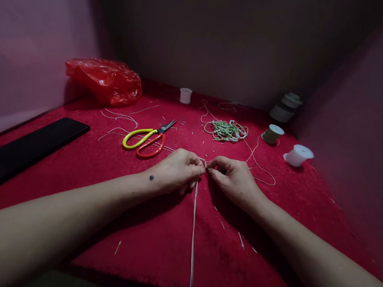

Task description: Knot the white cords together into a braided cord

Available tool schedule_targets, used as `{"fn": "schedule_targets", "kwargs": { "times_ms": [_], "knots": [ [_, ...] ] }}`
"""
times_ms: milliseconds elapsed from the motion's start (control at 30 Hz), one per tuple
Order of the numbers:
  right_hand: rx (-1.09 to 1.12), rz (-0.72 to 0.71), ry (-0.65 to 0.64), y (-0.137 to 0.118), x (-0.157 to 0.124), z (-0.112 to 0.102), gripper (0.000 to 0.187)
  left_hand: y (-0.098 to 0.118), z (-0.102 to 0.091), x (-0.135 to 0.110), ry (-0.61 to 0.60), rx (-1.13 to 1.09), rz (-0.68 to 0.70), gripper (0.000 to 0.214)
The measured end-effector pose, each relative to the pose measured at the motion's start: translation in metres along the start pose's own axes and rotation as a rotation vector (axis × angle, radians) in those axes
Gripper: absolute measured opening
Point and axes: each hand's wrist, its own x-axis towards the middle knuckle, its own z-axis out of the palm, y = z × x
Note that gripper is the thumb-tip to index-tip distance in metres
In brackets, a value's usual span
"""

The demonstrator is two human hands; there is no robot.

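Both hands meet over the red cloth (125,227) in the middle of the table. My left hand (177,171) pinches a thin pale cord (193,228) at its knot, fingers closed. My right hand (233,178) pinches the same cord just to the right, fingertips almost touching the left ones. The cord hangs down from the pinch toward the table's front edge, and another strand runs off to the right.
Yellow-and-orange scissors (148,139) lie behind the hands. A tangle of green-white cord (227,131) lies at the back right, with a tan spool (272,134) and a white spool (298,155) beyond. A red plastic bag (107,81), a small white cup (185,95) and a black pad (23,151) sit farther back.
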Motion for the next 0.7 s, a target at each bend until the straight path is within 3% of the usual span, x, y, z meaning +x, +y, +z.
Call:
{"fn": "schedule_targets", "kwargs": {
  "times_ms": [700],
  "knots": [
    [-0.013,0.007,0.005,0.0002,0.0007,0.0004,0.016,-0.0035,0.0025,0.0019,0.039,0.171,0.037,0.024]
  ]
}}
